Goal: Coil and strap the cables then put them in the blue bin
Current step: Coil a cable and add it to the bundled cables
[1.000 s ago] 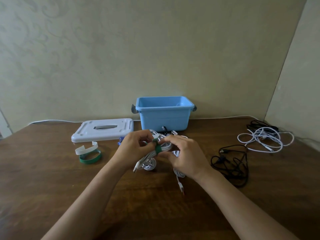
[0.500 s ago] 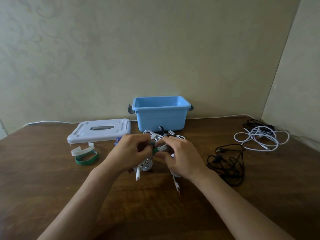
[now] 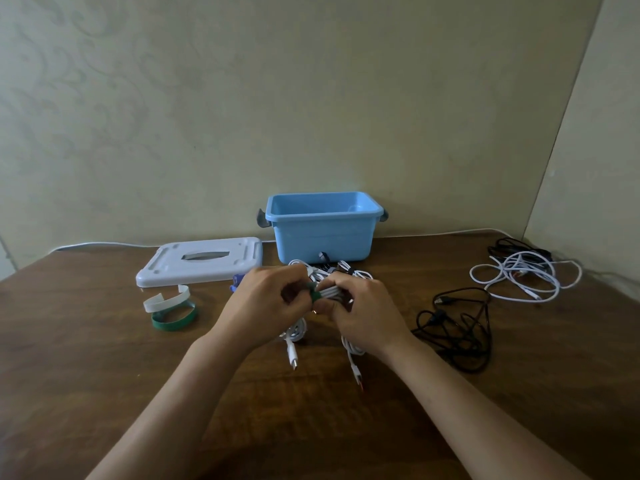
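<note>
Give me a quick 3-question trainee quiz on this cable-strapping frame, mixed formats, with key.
1. True or false: the blue bin already has its lid on.
2. Multiple choice: the strap round the white cable bundle that the left hand and right hand hold is A) green B) white C) black.
3. Fill in: the loose black cable lies on the table to the ____ of the hands.

Key:
1. False. The white lid lies on the table left of the bin.
2. A. The green strap shows between the hands.
3. Right, with a loose white cable beyond it.
</note>
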